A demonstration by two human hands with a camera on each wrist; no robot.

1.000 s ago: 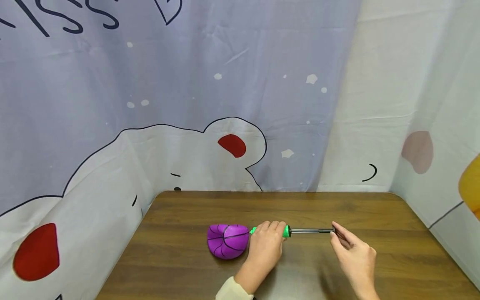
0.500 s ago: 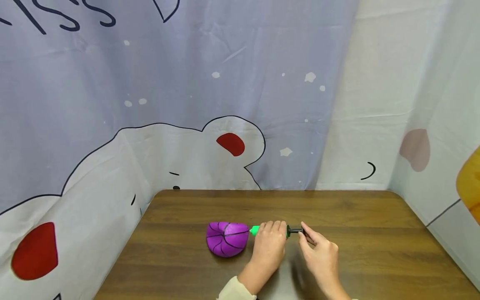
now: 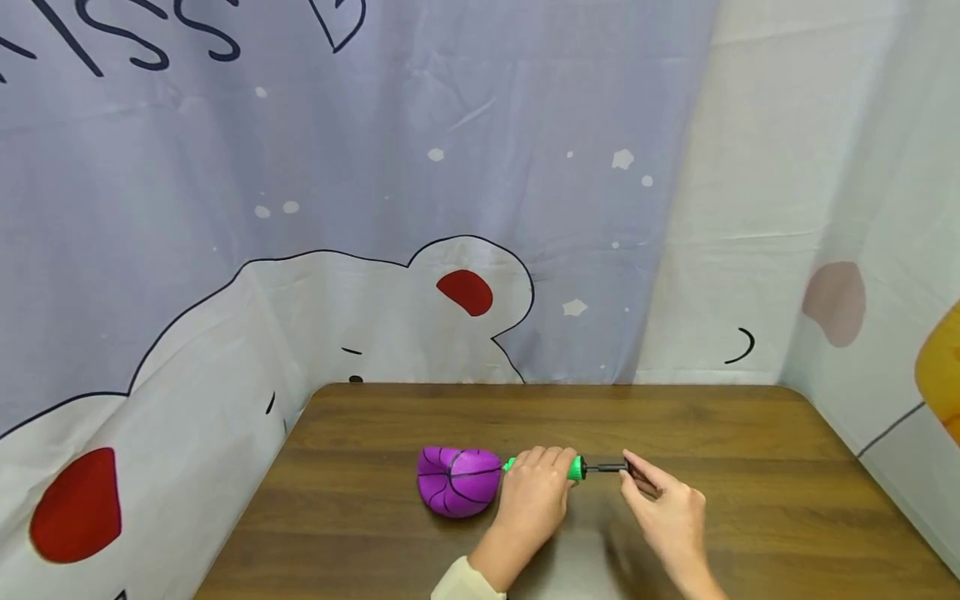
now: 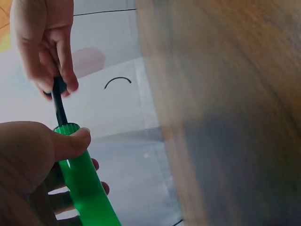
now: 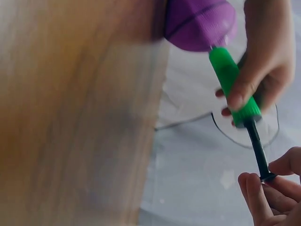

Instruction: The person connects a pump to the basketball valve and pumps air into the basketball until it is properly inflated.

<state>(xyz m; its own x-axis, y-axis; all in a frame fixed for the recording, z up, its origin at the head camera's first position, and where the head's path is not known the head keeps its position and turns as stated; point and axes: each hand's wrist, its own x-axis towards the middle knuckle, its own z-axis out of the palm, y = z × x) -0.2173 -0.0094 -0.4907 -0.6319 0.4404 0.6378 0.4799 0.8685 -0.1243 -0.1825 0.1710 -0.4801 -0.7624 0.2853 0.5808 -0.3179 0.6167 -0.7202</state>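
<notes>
A partly flattened purple ball (image 3: 459, 490) with black lines lies on the table, its near side caved in. The tip of a green hand pump (image 5: 223, 66) meets the ball's right side. My left hand (image 3: 532, 493) grips the pump's barrel, thumb along it near the ribbed end cap in the left wrist view. A short length of black plunger rod (image 5: 256, 145) stands out of the barrel. My right hand (image 3: 669, 510) pinches the small black handle (image 5: 267, 177) at the rod's outer end between thumb and fingers.
The brown wooden table (image 3: 720, 421) has rounded back corners. Behind it hangs a printed cloth (image 3: 570, 208) in grey-blue and white, with cartoon shapes, and it continues along both sides.
My right hand pushed the long-drawn plunger left into the barrel, then drew it partway back out to the right. The left hand and the ball stay about where they were.
</notes>
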